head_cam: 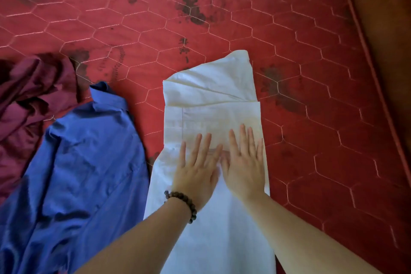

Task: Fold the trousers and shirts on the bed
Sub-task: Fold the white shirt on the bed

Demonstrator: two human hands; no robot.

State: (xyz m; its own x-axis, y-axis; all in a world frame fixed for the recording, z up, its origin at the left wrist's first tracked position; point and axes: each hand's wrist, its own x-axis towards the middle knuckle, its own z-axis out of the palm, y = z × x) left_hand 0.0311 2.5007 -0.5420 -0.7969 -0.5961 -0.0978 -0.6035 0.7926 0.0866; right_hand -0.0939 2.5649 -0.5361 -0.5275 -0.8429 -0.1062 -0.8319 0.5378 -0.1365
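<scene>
Both hands, the left hand [196, 170] and the right hand [243, 165], are lying flat with straight fingers, pressing the half-folded white clothing [211, 100] underneath them. Left of the hands, the blue shirt [84, 162] and the dark red clothing [29, 95] are waiting, not folded yet.

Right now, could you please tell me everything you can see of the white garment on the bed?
The white garment looks like thin, creased cotton, folded into a long strip running away from the person on the red quilted mattress. Its far end is doubled back. The left hand and right hand press flat on its middle, side by side.
</scene>
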